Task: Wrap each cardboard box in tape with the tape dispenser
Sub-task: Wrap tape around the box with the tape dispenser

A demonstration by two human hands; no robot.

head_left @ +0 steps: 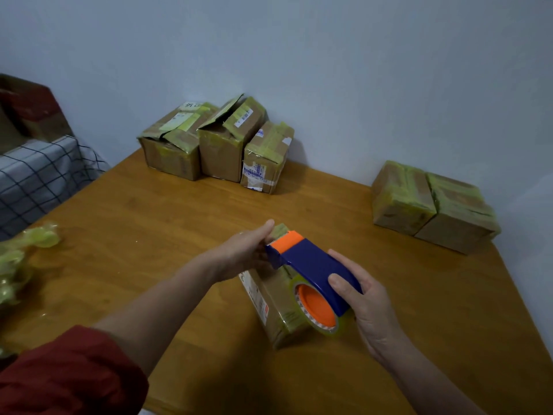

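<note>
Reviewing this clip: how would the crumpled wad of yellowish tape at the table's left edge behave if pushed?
The tape wad looks thin and crumpled, so it is probably very light and floppy, deforming rather than sliding whole. Its glossy folds suggest exposed adhesive, so it may stick to the table instead of gliding.

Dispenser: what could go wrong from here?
1. The left hand grips the box right beside the blade of the dispenser; a slip could nick a finger.
2. The box seems held at its far end only; pulling tape may swing or tip it.
</note>
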